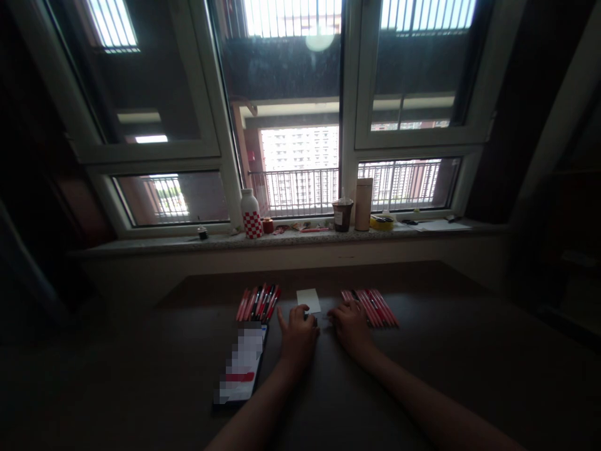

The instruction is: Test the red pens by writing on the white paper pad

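Pens (258, 303) in one row to the left, more pens (385, 310) in another to the right, all lying flat on the bench (436, 376), with a gap between. Light mainly from the window (350, 94) ahead, so bend close to see the work. Rest the forearms (265, 407) on the bench (steadier than floating wrists) and move just the fingertips. Left hand (299, 335): palm down, fingers bent, little finger spread toward the left row. Right hand (353, 329): fingers curled toward the left one, near but apart. Cannot tell, for either, whether clamped on anything. Lift the right knuckles clear of the right row to avoid rolling any pens; mind the phone (241, 366) beside the left forearm. Leave the note (308, 298) flat.

Hard to make out: forearms, cut off at the bottom edge; phone screen, largely blocked by a mosaic; right row, partly hidden behind the right hand; note, one corner behind the left fingers. Smallest, a dark patch (307, 317) at the left fingertips, perhaps a thing, perhaps mere shadow.
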Available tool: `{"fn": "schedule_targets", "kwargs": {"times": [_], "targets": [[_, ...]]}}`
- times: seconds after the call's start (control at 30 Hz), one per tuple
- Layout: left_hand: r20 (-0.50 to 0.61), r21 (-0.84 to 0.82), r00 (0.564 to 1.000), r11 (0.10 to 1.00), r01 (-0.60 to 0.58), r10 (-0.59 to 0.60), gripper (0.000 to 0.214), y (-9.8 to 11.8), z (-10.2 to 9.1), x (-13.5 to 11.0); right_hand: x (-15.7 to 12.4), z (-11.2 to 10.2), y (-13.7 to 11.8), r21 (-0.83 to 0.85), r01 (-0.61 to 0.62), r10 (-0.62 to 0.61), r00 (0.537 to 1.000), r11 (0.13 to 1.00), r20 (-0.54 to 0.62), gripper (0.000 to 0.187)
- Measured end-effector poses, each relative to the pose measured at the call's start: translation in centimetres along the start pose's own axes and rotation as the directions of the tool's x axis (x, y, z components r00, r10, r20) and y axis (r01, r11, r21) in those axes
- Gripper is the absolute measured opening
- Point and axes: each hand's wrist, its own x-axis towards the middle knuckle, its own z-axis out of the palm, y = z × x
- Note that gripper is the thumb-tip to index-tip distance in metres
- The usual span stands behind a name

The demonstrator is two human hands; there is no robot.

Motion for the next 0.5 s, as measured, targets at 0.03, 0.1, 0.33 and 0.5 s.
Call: {"fn": "schedule_targets", "kwargs": {"times": [0.03,0.1,0.33,0.5], "targets": [[0.001,-0.003,1.000,1.000,0.001,-0.001,0.010,0.01,-0.01,0.01,0.01,0.00,0.01,-0.002,0.000,0.000,1.000,1.000,0.001,0.017],[0.007,-0.009,1.000,1.000,0.005,-0.005,0.010,0.05,-0.05,0.02,0.02,0.00,0.04,-0.004,0.001,-0.001,1.000,1.000,0.006,0.018],[0.023,0.008,1.000,1.000,0.015,-0.015,0.011,0.13,-0.07,0.09,0.01,-0.03,0.06,0.010,0.009,-0.009,1.000,1.000,0.004,0.020],[0.019,0.005,1.000,1.000,0.013,-0.013,0.011,-0.04,0.13,0.14,0.00,0.07,0.11,0.008,0.022,-0.022,1.000,1.000,0.003,0.020]]}}
